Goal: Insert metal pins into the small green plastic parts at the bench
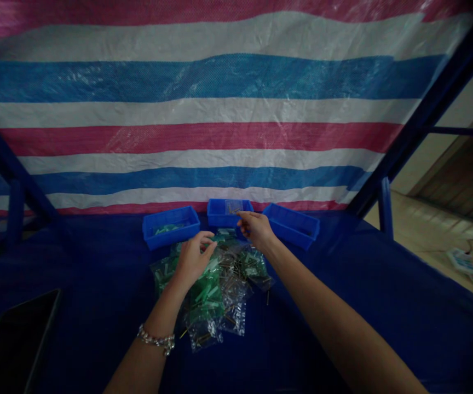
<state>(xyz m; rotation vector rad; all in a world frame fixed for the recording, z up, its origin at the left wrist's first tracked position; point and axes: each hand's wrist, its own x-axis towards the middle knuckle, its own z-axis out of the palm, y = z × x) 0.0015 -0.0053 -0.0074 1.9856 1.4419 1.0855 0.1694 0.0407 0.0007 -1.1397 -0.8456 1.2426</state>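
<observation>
- Far left: a dark flat slab (17, 342), phone- or tablet-like, lies on my blue table (97, 284), well apart from my hands.
- Left bin (174, 236): blue, tilted a little in plan; a few greenish pieces inside.
- My left hand (195, 256): beaded bracelet (156, 340) at the wrist. Thumb and fingers parted, roughly half open, nothing seen in the grip. It hovers over the heap's left side; can't tell if it touches.
- Heap of clear bags (209, 290): between my forearms, green pieces and thin brownish rods within.
- Middle bin (220, 220): blue, beyond the heap, long side running left to right.
- Small clear bag (233, 207): juts left and away from my right fingertips, overlapping the middle bin in my view. Inside it or above it, can't tell; long axis unclear too. Right hand clearly nearer.
- My right hand (255, 227): thumb and forefinger look pinched together on that bag's near edge, other fingers curled.
- Right bin (290, 235): blue, just beyond my right hand, angled outward.
</observation>
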